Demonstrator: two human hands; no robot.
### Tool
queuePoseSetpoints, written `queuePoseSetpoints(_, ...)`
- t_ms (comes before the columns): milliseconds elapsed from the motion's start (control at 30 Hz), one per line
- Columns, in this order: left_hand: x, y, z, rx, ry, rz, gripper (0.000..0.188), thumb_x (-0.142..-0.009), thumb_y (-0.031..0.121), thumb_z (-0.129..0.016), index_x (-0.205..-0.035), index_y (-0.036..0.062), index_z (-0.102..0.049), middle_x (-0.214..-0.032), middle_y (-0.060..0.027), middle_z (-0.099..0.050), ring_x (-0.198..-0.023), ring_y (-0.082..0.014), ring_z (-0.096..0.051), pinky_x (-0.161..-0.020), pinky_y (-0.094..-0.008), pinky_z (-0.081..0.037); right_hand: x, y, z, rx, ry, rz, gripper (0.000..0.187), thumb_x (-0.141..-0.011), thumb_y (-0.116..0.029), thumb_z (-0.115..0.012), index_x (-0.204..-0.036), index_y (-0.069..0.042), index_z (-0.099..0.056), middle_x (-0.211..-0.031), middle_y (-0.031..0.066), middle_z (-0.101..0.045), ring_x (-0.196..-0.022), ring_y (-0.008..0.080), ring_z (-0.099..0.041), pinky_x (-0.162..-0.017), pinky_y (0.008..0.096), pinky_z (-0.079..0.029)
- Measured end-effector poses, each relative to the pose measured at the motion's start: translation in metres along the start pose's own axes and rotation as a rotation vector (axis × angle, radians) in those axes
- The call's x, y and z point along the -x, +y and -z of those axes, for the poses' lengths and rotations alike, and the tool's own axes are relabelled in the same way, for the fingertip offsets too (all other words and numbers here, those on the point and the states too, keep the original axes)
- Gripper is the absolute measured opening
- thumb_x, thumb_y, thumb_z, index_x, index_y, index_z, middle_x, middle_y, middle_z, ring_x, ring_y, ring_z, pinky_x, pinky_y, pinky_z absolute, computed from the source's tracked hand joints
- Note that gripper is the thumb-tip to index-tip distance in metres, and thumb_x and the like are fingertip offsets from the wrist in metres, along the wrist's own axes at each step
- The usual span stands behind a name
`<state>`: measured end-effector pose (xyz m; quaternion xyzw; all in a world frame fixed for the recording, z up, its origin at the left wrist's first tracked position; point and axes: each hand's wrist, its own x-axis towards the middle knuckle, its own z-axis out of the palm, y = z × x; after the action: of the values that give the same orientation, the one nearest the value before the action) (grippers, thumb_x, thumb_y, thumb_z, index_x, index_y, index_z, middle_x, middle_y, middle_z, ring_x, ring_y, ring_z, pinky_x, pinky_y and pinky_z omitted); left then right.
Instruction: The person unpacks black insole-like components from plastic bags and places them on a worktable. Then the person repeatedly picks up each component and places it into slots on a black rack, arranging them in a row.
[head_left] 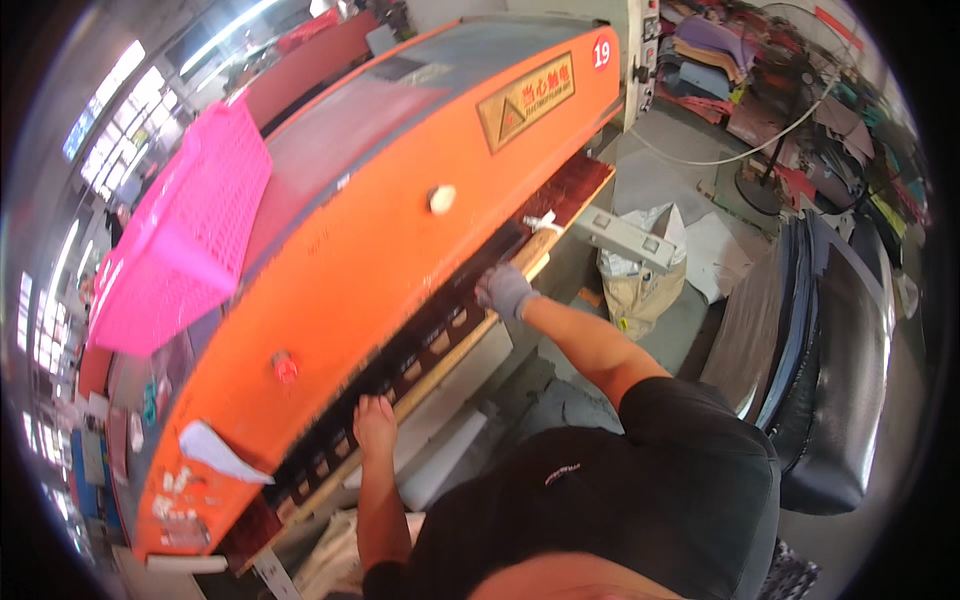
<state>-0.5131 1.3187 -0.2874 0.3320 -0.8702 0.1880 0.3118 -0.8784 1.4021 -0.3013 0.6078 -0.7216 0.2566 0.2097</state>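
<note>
Across the middle runs a large orange press [390,240] with a narrow gap along its lower edge. Inside the gap lies a long black strip [405,365] with a row of small brownish, half-round shapes. My left hand [375,427], bare, reaches over the wooden-edged bed [440,372] to the strip's near edge, its fingers bent together. Farther right, my right hand [506,291] wears a grey glove and has curled fingers at the gap. What either hand grips, if anything, is hidden. Beyond the gloved hand, a small white object [540,222] rests on the reddish end of the bed.
A pink plastic basket [195,230] stands on the press top at left. A grey metal control bar [625,238] juts out on the right, above a white sack [645,290]. Dark sheets [820,370] hang at far right; coloured material piles [715,60] lie behind.
</note>
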Motion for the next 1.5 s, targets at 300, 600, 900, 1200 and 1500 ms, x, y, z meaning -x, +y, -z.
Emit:
queuePoseSetpoints(300, 0.083, 0.073, 0.036, 0.033, 0.070, -0.008, 0.018, -0.086, 0.018, -0.049, -0.081, 0.0036, -0.058, -0.089, -0.0120, -0.056, -0.078, -0.0313, -0.054, -0.070, -0.0417, -0.045, 0.104, 0.003, 0.041, -0.119, 0.192, 0.023, 0.029, -0.083, -0.031, -0.050, -0.072, -0.010, -0.066, -0.078, 0.0101, -0.063, -0.076, 0.0301, -0.059, -0.072, 0.0427, -0.043)
queuePoseSetpoints(600, 0.197, 0.174, 0.092, -0.013, 0.103, 0.016, 0.010, -0.077, 0.017, -0.055, -0.081, 0.0087, -0.059, -0.089, -0.0053, -0.058, -0.072, -0.0241, -0.055, -0.062, -0.0364, -0.045, 0.174, -0.009, 0.119, -0.438, 0.092, -0.092, 0.028, -0.081, -0.036, -0.059, -0.091, -0.011, -0.063, -0.092, 0.0146, -0.061, -0.089, 0.0333, -0.058, -0.079, 0.0417, -0.045)
queuePoseSetpoints(900, 0.329, 0.223, 0.098, 0.161, -0.244, 0.127, 0.023, -0.070, 0.022, -0.062, -0.092, 0.0153, -0.060, -0.105, -0.0013, -0.056, -0.080, -0.0236, -0.056, -0.063, -0.0412, -0.043, 0.137, -0.074, 0.104, -0.261, 0.040, -0.008, 0.051, -0.067, -0.030, -0.064, -0.109, -0.005, -0.051, -0.099, 0.0162, -0.057, -0.097, 0.0351, -0.052, -0.086, 0.0430, -0.041)
queuePoseSetpoints(1200, 0.372, 0.233, 0.098, 0.557, -0.437, 0.205, 0.027, -0.073, 0.023, -0.063, -0.099, 0.0146, -0.060, -0.109, -0.0034, -0.056, -0.088, -0.0281, -0.055, -0.070, -0.0418, -0.043, 0.162, 0.007, 0.132, -1.312, 0.070, -0.491, 0.043, -0.071, -0.007, -0.062, -0.114, -0.005, -0.057, -0.078, 0.0034, -0.057, -0.061, 0.0102, -0.053, -0.053, 0.0236, -0.043)
queuePoseSetpoints(1500, 0.282, 0.252, 0.179, 0.368, -0.207, 0.336, 0.026, -0.076, 0.021, -0.063, -0.100, 0.0102, -0.060, -0.110, -0.0083, -0.057, -0.095, -0.0312, -0.054, -0.079, -0.0416, -0.043, 0.224, 0.062, 0.150, 0.082, 0.288, -0.087, 0.054, -0.068, -0.029, -0.064, -0.115, -0.003, -0.053, -0.115, 0.0200, -0.055, -0.105, 0.0340, -0.053, -0.088, 0.0398, -0.043)
